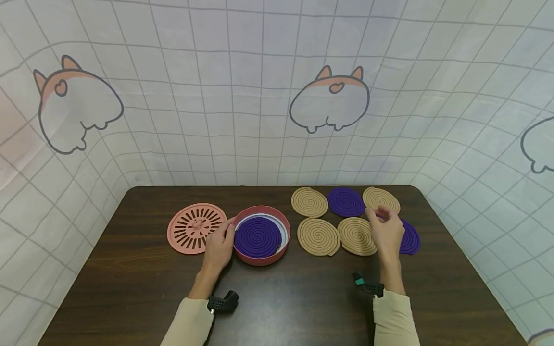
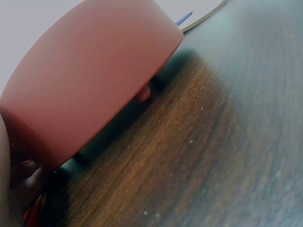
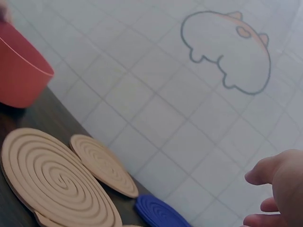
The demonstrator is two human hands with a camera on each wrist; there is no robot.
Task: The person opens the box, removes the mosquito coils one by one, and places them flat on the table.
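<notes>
My left hand (image 1: pixel 220 245) grips the left side of a round pink-red mosquito coil box (image 1: pixel 258 262), thumb up at its rim. In the left wrist view the box's outer wall (image 2: pixel 94 75) fills the upper left, with a small foot under it. A purple mosquito coil (image 1: pixel 257 237) lies inside over a pale inner surface. My right hand (image 1: pixel 386 230) hovers over the coils at the right, between a tan coil (image 1: pixel 357 236) and a purple coil (image 1: pixel 410 238) that it partly hides. In the right wrist view its thumb and fingers are apart with nothing between them.
A slotted pink lid (image 1: pixel 196 228) lies left of the box. More coils lie flat at the right: tan ones (image 1: pixel 309 202) (image 3: pixel 61 179) and a purple one (image 1: pixel 346 202). Behind the dark wooden table (image 1: pixel 298 298) hangs a white gridded curtain (image 1: pixel 242 96).
</notes>
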